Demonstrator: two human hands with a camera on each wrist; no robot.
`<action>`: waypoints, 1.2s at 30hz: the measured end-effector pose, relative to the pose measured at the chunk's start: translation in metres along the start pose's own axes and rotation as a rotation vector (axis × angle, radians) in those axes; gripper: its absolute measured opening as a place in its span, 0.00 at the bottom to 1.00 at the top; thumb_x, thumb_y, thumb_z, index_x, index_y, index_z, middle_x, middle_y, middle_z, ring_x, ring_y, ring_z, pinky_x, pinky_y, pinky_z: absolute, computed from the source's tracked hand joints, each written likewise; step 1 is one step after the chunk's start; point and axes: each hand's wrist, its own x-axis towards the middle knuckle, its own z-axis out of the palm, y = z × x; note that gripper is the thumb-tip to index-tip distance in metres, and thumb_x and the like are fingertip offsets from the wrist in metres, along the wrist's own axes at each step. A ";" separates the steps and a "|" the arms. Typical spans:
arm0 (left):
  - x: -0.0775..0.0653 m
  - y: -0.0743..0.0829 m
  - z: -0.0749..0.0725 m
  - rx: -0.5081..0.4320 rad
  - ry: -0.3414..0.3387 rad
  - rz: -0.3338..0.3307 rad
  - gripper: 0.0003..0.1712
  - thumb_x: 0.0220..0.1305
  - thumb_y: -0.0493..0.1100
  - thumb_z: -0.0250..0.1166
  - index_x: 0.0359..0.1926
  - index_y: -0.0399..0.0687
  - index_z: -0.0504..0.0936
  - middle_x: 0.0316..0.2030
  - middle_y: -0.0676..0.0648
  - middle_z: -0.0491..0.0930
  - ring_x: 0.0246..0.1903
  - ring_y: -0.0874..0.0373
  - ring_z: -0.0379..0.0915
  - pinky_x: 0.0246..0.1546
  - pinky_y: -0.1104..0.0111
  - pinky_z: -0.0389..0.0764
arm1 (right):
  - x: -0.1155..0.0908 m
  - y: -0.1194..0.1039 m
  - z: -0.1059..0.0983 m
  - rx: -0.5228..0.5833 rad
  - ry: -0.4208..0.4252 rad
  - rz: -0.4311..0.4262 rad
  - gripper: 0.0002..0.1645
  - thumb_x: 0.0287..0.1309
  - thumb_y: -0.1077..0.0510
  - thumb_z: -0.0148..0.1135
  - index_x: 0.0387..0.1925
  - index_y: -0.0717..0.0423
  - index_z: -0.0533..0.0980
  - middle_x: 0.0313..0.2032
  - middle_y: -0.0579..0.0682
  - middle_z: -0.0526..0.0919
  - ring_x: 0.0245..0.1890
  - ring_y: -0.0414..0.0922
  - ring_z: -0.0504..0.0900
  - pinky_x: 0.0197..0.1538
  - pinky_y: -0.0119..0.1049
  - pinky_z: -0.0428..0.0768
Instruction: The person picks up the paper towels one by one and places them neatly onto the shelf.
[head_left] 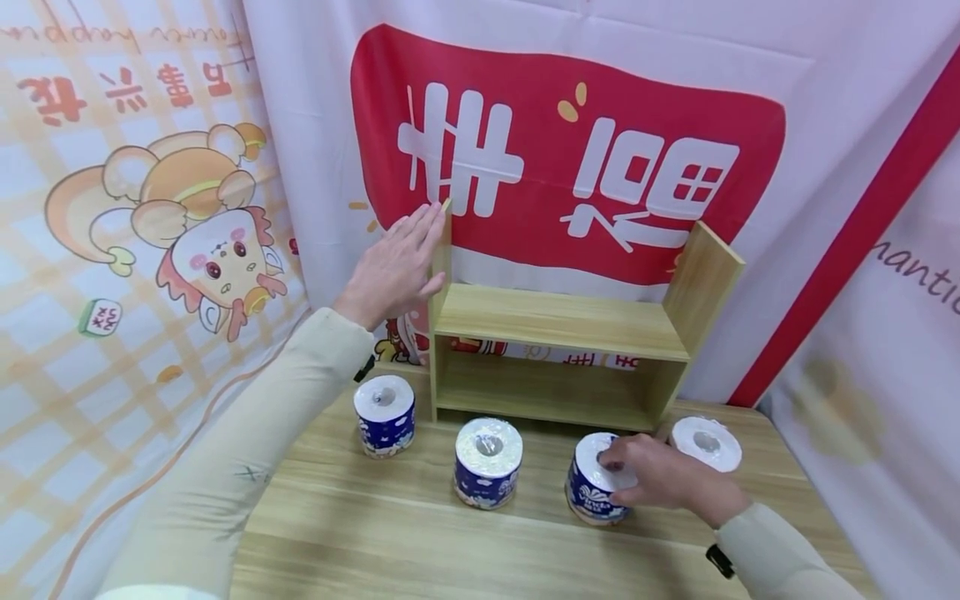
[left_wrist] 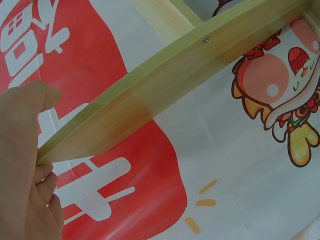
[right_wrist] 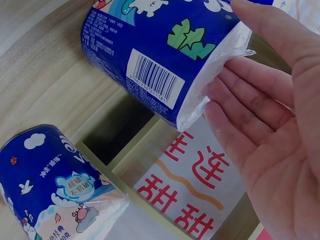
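Note:
Beside the wooden shelf unit (head_left: 562,321), my left hand (head_left: 401,258) is raised with straight fingers against the top of its left side panel (left_wrist: 125,112). The left wrist view puts the panel's corner between thumb and fingers. My right hand (head_left: 663,475) pinches a blue-wrapped toilet paper roll (head_left: 588,500), its fingertips at the core and the thumb over the front rim. That roll's barcode side (right_wrist: 155,77) faces the right wrist camera. Another toilet paper roll (head_left: 708,446) stands just behind the right hand, partly hidden by it.
Two more toilet paper rolls stand upright in front of the shelf: one in the middle (head_left: 487,467), one at the left (head_left: 385,417). All are on a wood-grain table (head_left: 390,542). Printed cloth (head_left: 322,167) hangs behind and on both sides. An orange cord (head_left: 180,462) runs along the left.

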 end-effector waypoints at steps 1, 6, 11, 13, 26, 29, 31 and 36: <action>0.000 0.000 0.000 0.005 -0.001 0.001 0.54 0.63 0.58 0.58 0.77 0.44 0.36 0.78 0.43 0.38 0.77 0.45 0.38 0.76 0.58 0.51 | 0.000 0.000 0.000 -0.001 0.001 -0.002 0.17 0.45 0.51 0.74 0.38 0.50 0.80 0.32 0.42 0.81 0.30 0.34 0.75 0.29 0.24 0.73; 0.000 0.000 0.002 0.038 0.011 0.002 0.54 0.64 0.58 0.58 0.76 0.43 0.35 0.78 0.43 0.38 0.77 0.46 0.38 0.76 0.57 0.50 | 0.002 0.000 0.002 -0.008 -0.009 0.023 0.17 0.45 0.50 0.74 0.37 0.49 0.80 0.33 0.41 0.80 0.29 0.34 0.74 0.28 0.24 0.72; 0.000 -0.002 0.006 0.082 0.041 0.019 0.52 0.65 0.54 0.58 0.76 0.41 0.36 0.78 0.41 0.39 0.77 0.45 0.39 0.76 0.56 0.51 | 0.003 0.000 0.004 -0.013 -0.013 0.040 0.16 0.44 0.50 0.74 0.36 0.48 0.80 0.32 0.41 0.79 0.29 0.34 0.73 0.28 0.24 0.71; 0.000 -0.002 0.006 0.096 0.058 0.025 0.52 0.65 0.52 0.58 0.76 0.41 0.37 0.77 0.41 0.41 0.77 0.45 0.40 0.76 0.57 0.52 | 0.004 0.000 0.005 -0.016 -0.004 0.034 0.16 0.43 0.51 0.75 0.34 0.48 0.79 0.32 0.41 0.79 0.28 0.34 0.73 0.28 0.24 0.70; 0.001 -0.003 0.009 0.085 0.065 0.026 0.53 0.64 0.51 0.60 0.76 0.42 0.36 0.78 0.42 0.39 0.77 0.46 0.41 0.76 0.57 0.52 | 0.007 0.003 0.007 -0.042 0.007 0.024 0.15 0.41 0.52 0.75 0.28 0.45 0.76 0.28 0.39 0.76 0.27 0.34 0.70 0.29 0.25 0.67; 0.001 -0.003 0.009 0.087 0.065 0.025 0.53 0.64 0.51 0.60 0.76 0.42 0.36 0.78 0.42 0.40 0.77 0.46 0.41 0.76 0.57 0.52 | 0.008 0.004 0.007 -0.035 0.010 0.024 0.15 0.41 0.52 0.75 0.28 0.45 0.76 0.28 0.39 0.76 0.28 0.34 0.70 0.29 0.25 0.68; 0.002 -0.003 0.010 0.090 0.064 0.024 0.53 0.64 0.51 0.60 0.76 0.42 0.36 0.78 0.42 0.40 0.77 0.46 0.41 0.76 0.57 0.52 | 0.009 0.005 0.008 -0.029 0.009 0.029 0.14 0.41 0.51 0.75 0.27 0.45 0.76 0.28 0.39 0.76 0.28 0.35 0.71 0.30 0.25 0.69; 0.003 -0.003 0.010 0.093 0.063 0.020 0.54 0.63 0.52 0.61 0.76 0.42 0.36 0.78 0.42 0.40 0.77 0.46 0.41 0.76 0.57 0.53 | 0.010 0.008 0.009 -0.017 0.015 0.039 0.15 0.40 0.50 0.75 0.27 0.44 0.75 0.28 0.38 0.76 0.29 0.35 0.73 0.31 0.25 0.72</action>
